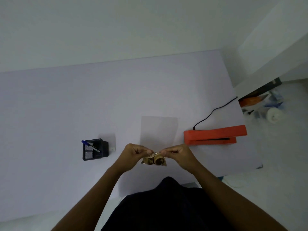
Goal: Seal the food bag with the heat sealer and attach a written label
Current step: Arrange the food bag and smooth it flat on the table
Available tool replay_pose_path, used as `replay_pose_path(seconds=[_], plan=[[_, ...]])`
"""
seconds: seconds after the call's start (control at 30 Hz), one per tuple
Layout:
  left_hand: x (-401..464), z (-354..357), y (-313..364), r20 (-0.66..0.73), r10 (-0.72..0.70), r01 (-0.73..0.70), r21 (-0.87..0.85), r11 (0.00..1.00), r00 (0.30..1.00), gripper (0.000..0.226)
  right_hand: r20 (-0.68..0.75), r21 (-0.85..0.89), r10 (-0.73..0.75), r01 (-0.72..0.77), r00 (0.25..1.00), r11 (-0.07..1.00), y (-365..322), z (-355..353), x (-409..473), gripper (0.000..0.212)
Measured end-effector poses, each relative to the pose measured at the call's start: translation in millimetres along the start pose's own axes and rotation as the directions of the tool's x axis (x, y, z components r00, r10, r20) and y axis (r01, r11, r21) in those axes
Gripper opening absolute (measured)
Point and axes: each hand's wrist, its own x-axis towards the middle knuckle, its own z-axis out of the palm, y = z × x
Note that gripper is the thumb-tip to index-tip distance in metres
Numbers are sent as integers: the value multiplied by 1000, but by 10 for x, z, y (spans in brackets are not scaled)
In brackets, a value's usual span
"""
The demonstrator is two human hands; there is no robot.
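Note:
A small clear food bag point(154, 160) with brown food inside hangs just above the white table point(66, 104). My left hand point(133, 153) pinches its top left edge and my right hand point(177, 152) pinches its top right edge. An orange heat sealer point(215, 135) lies to the right of my hands, its jaw slightly apart, with a black cord point(215, 110) running back to the right. A flat clear sheet or bag point(159, 130) lies on the table just behind my hands. A blue pen point(90, 145) stands in a black mesh holder point(95, 150) to the left.
A small white piece point(112, 149) lies beside the pen holder. Past the table's right edge, the floor holds clutter: an orange-and-black box point(256, 97) and a white roll point(273, 115). A white wall stands behind the table.

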Motion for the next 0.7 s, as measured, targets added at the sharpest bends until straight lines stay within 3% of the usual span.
replay_pose_path(seconds=[0.43,0.7], plan=[[-37,57,-391,-163,-117,122,21,992,980,13,13,-58,104,-103,994,993,269,-7,129,12],[-59,188,-720,-234,-153,182,107,978,960,15,-56,-66,225,-228,973,971,514,109,184,15]])
